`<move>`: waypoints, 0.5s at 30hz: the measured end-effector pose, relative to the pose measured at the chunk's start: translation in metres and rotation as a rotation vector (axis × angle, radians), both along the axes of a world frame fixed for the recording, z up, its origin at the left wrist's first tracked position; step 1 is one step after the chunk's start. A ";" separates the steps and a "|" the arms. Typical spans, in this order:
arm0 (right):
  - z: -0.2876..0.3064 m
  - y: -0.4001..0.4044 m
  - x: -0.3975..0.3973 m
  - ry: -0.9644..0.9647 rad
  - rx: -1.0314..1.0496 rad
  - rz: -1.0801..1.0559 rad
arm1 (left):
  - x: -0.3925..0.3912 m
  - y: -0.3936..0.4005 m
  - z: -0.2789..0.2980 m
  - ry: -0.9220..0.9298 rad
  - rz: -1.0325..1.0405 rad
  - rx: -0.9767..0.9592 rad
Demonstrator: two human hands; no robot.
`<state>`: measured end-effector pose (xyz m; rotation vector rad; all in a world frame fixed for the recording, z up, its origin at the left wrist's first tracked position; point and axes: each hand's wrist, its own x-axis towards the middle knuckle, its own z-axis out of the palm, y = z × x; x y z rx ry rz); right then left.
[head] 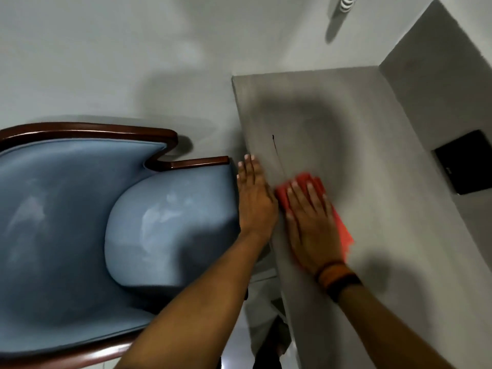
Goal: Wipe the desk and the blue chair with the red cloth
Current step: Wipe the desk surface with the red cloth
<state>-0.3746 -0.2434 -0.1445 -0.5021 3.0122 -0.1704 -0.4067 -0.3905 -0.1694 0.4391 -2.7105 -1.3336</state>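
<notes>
My right hand [312, 222] lies flat, fingers spread, pressing the red cloth [343, 230] onto the grey desk [359, 145] near its left edge. The cloth shows beyond my fingertips and along the right side of my palm. My left hand [254, 198] rests flat with fingers together on the desk's left edge, holding nothing, right beside the blue chair [80, 214]. The chair has blue upholstery and a dark wooden frame, and its seat touches the desk edge.
A black rectangular panel [464, 165] is set in the grey wall to the right of the desk. A thin dark streak [275, 146] marks the desk ahead of my left hand. White wall rises behind; glossy floor shows below between chair and desk.
</notes>
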 end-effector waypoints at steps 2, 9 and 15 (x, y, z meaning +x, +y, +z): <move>-0.001 0.030 0.077 -0.047 0.011 -0.011 | -0.003 0.003 0.001 -0.001 0.069 0.063; 0.001 -0.018 -0.024 -0.017 0.029 0.014 | 0.001 0.016 -0.011 0.051 0.140 0.203; 0.011 -0.101 -0.220 -0.016 -0.018 -0.003 | -0.001 0.013 -0.021 0.047 0.118 0.140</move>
